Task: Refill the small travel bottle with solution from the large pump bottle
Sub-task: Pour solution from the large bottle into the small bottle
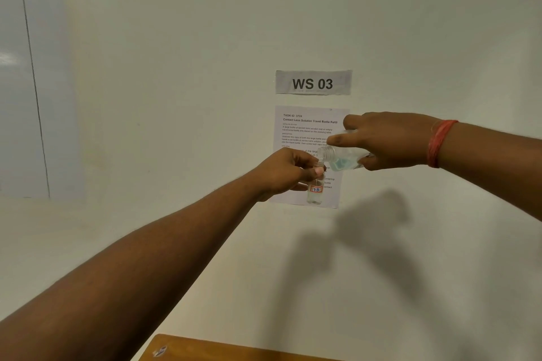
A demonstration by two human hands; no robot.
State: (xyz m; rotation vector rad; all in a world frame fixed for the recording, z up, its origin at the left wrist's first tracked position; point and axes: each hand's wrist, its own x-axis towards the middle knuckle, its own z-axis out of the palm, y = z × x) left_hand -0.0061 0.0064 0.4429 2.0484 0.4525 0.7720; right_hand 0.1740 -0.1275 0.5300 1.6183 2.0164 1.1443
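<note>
My left hand [286, 171] grips a small clear travel bottle [315, 191] by its neck and keeps it upright; a red-edged label reads "7B" and a little liquid lies at its bottom. My right hand [390, 139], with red thread around the wrist, holds the large clear bottle [341, 157] tipped on its side. That bottle has no cap or pump on it, and its open mouth sits right over the small bottle's opening. Pale bluish solution pools in its lower side. Both bottles are raised in front of the wall.
A "WS 03" sign [313, 82] and a printed task sheet [305, 129] hang on the white wall behind the hands. A wooden tabletop's edge [234, 349] shows at the bottom. A glossy panel [26, 82] stands at the left.
</note>
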